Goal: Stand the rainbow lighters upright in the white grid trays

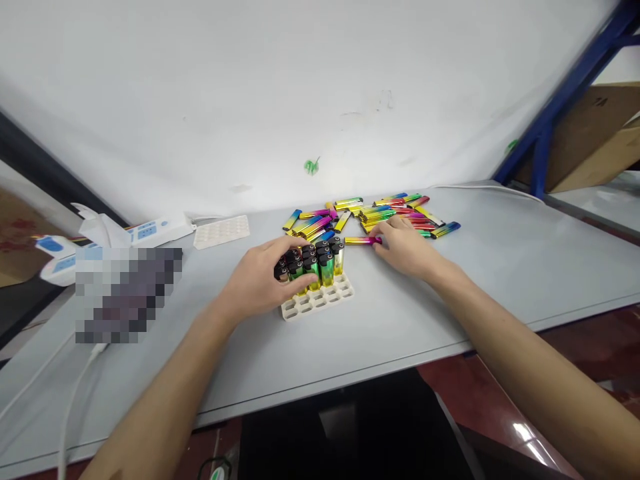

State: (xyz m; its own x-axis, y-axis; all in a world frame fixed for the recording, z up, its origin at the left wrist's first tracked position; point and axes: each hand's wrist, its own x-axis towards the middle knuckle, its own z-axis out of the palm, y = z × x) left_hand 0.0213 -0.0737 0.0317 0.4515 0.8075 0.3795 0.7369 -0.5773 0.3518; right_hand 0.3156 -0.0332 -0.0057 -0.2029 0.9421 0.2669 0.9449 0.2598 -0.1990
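Note:
A cream tray [320, 301] with rows of slots lies on the table, its front slots bare. Several upright lighters [327, 268] with black tops and shiny green-yellow bodies stand in its rear slots. My left hand [263, 280] curves around the left side of this group, thumb in front and fingers behind; the fingertips are partly hidden. To the right, my right hand [401, 247] has its fingers closed on the pink end of a yellow-and-pink lighter [358, 241], which lies flat beside the loose pile. Whether that lighter touches the table is unclear.
A pile of loose metallic lighters [315, 227] spreads along the wall. At the left are another cream slotted tray [223, 232], a white power strip [160, 230], a blurred-out dark object [133, 297] and a white cable [75, 393]. A blue metal post [543, 150] rises at the right.

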